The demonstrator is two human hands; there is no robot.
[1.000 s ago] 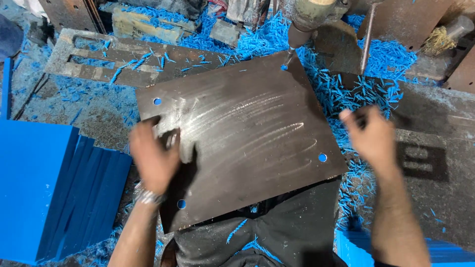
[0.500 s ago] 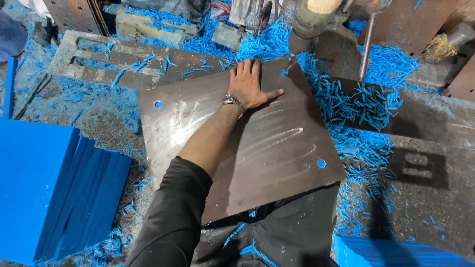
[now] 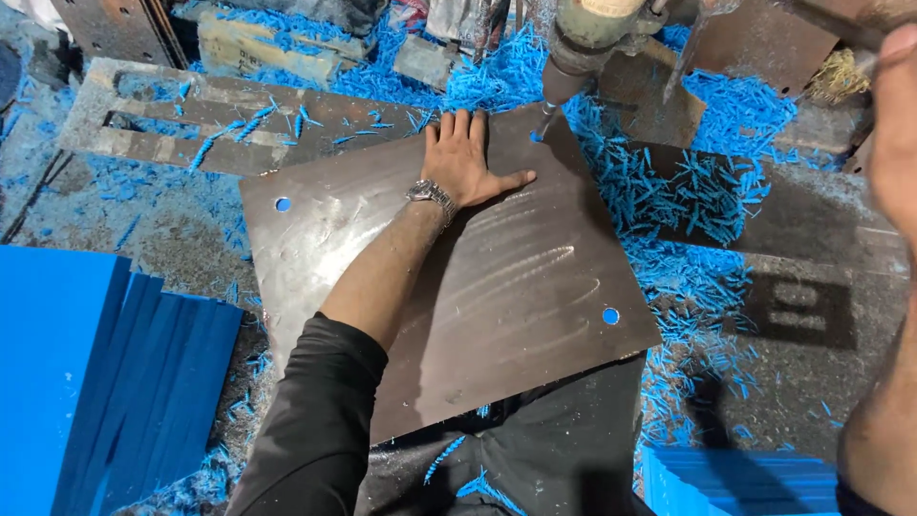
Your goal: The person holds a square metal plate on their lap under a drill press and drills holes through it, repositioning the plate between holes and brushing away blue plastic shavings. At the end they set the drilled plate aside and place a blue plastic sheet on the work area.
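A dark square steel plate [image 3: 506, 296] lies on the bench, with round holes near its left corner [image 3: 282, 204] and its right corner [image 3: 610, 315]. My left hand [image 3: 468, 158], a watch on its wrist, rests flat with fingers spread on the plate's far corner. Just right of that hand a drill bit [image 3: 546, 119] under a machine's chuck [image 3: 585, 33] points down at the same corner. My right hand [image 3: 893, 124] is raised at the upper right edge of the view, blurred and partly cut off. Its grip cannot be made out.
Blue plastic shavings [image 3: 707, 191] cover the bench around the plate. A stack of blue sheets [image 3: 86, 382] stands at the left, another blue stack [image 3: 735, 483] at the bottom right. A slotted metal plate [image 3: 191, 124] lies at the far left, a wire brush [image 3: 841, 76] at the far right.
A second ago both hands held the plate's near side. My left hand has reached across to the far corner and lies flat there. My right hand has lifted to the upper right.
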